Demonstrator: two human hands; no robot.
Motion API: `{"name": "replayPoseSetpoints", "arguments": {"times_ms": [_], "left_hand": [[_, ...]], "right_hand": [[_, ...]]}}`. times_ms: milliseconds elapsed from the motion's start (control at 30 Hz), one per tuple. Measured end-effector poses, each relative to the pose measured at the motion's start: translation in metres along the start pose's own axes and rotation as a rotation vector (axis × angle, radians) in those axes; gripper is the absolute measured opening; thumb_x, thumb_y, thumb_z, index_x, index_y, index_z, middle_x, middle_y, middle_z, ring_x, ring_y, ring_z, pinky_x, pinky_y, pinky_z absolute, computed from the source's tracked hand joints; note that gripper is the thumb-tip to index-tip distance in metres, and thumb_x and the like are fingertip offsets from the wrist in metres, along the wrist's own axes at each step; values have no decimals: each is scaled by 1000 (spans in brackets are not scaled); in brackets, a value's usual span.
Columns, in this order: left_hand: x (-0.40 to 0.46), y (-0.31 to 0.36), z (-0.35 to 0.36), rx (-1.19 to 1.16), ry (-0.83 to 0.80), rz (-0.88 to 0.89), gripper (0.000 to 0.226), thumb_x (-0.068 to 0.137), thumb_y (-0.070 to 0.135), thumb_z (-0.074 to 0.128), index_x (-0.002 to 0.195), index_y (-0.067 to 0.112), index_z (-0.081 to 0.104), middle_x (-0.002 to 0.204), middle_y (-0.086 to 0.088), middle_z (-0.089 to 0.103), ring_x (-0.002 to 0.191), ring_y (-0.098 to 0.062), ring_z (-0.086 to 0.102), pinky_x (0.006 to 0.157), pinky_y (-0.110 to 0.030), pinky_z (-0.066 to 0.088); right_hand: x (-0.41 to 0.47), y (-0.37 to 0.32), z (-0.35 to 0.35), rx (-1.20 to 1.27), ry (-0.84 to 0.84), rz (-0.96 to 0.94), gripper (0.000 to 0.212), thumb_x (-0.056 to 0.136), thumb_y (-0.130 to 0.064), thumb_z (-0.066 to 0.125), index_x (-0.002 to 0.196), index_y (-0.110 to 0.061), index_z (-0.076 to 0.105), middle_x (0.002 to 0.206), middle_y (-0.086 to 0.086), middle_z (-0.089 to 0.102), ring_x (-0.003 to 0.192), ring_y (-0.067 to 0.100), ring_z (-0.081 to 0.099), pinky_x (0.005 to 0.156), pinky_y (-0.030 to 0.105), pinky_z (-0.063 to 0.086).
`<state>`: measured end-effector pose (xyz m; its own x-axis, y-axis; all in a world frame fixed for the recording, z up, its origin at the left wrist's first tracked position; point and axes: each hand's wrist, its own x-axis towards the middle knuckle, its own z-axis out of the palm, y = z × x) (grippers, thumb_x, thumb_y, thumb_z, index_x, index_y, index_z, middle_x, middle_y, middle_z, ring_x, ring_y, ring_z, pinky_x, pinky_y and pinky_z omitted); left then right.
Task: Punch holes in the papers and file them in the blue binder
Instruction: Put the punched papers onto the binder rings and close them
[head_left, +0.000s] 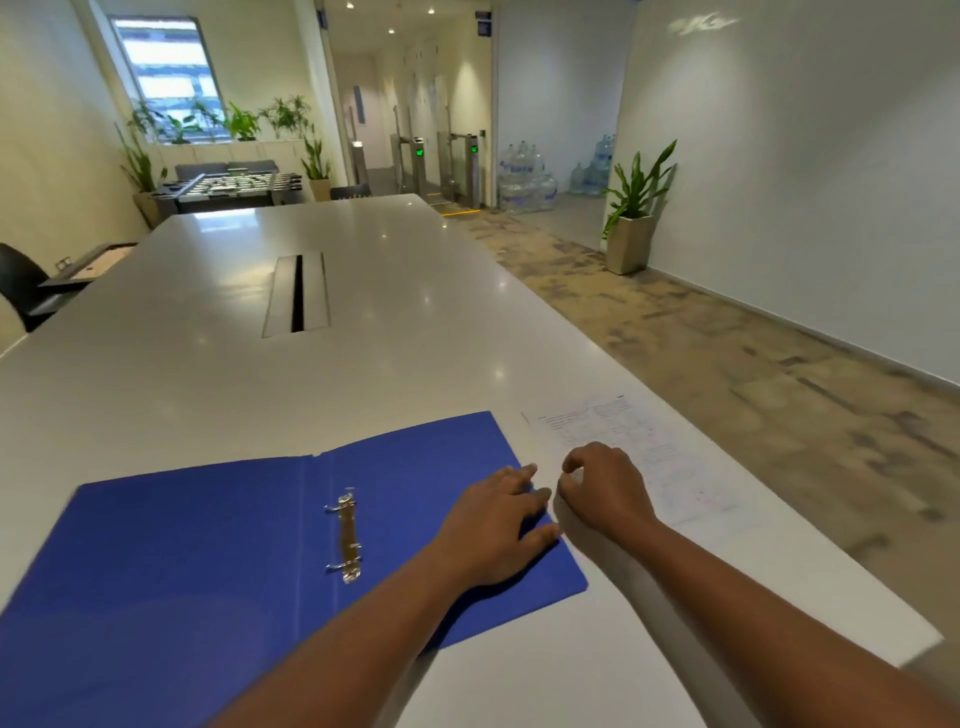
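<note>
- The left hand lies flat on the right cover of the binder, fingers straight and spread, the fingertips reaching the cover's right edge.
- The right hand rests just right of it on the near left part of the papers, fingers loosely curled with nothing seen held between them; the two hands nearly touch.
- The binder is blue and lies open and flat on the near left of the white surface, its metal rings upright along the spine.
- The papers, printed sheets, lie flat on the surface just right of the binder, close to the surface's right edge.
- Farther along the middle of the surface is a cable slot with a dark opening.
- Beyond the right edge, a potted plant stands on the floor by the wall, with water bottles stacked farther back.
</note>
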<state>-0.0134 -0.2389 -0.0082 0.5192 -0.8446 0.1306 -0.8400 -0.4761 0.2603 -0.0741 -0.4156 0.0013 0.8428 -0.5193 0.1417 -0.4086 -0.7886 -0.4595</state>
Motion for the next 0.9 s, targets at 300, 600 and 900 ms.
{"name": "replayPoseSetpoints", "arguments": {"times_ms": [300, 600, 900], "left_hand": [[66, 43, 29, 216, 85, 15, 54, 98, 61, 36, 118, 25, 70, 148, 2, 53, 135, -22, 46, 106, -42, 36], [71, 41, 45, 201, 103, 18, 42, 96, 56, 40, 72, 24, 54, 76, 13, 54, 75, -10, 52, 88, -32, 44], [70, 37, 53, 160, 139, -1, 43, 95, 59, 38, 76, 26, 56, 83, 15, 59, 78, -7, 54, 90, -29, 41]], "right_hand": [[15, 85, -49, -144, 11, 282, 41, 88, -52, 62, 120, -28, 70, 133, -3, 62, 126, 28, 54, 98, 44, 44], [31, 117, -60, -188, -103, 424, 77, 84, -75, 59, 135, -17, 55, 149, 11, 44, 136, 37, 41, 102, 50, 42], [64, 137, -54, -92, -213, 487, 114, 38, -92, 52, 126, -20, 60, 131, 8, 62, 119, 34, 59, 94, 44, 53]]}}
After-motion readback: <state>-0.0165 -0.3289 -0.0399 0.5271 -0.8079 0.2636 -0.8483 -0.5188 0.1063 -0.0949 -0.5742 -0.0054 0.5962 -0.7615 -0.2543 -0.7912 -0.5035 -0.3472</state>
